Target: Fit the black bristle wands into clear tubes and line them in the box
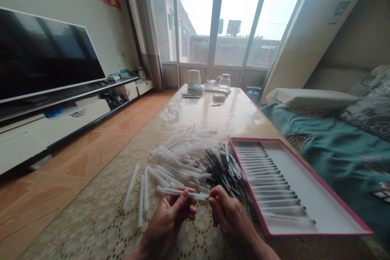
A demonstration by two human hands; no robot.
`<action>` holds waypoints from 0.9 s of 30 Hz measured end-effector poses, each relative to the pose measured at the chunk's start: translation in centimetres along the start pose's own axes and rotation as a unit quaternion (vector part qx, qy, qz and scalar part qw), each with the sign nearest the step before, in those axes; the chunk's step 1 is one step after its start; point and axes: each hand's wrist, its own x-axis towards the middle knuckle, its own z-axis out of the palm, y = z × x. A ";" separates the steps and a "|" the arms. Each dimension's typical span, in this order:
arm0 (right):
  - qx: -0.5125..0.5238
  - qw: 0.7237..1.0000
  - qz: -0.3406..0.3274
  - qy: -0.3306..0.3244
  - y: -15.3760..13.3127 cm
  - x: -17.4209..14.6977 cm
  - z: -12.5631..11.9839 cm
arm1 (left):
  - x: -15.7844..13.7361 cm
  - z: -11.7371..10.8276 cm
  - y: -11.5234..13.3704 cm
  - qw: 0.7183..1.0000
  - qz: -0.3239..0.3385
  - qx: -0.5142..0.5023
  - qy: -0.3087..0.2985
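Note:
My left hand (pixel 179 208) pinches a translucent white plastic tube (pixel 199 196) held level above the table. At the tube's right end, the fingers of my right hand (pixel 224 205) are closed on a small dark tip; most of what they grip is hidden. Beyond my hands lies a loose heap of white tubes (pixel 185 146). Thin black sticks (pixel 221 170) are bunched to the right of that heap. Several single tubes (pixel 141 201) lie left of my left hand. A pink-rimmed tray (pixel 323 189) on the right holds a row of dark-ended tubes (pixel 258 170).
The long table has a patterned cover (pixel 100 211). A drinking glass (pixel 173 110), a glass pitcher (pixel 224 81), a kettle (pixel 193 79) and a small box (pixel 218 97) stand farther back. A sofa (pixel 335 142) runs along the right; a television cabinet (pixel 76 118) is left.

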 end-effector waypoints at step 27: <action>0.055 0.997 0.035 -0.051 -0.3 0.1 -0.6 | 0.1 -0.3 -0.4 1.000 0.013 0.010 -0.017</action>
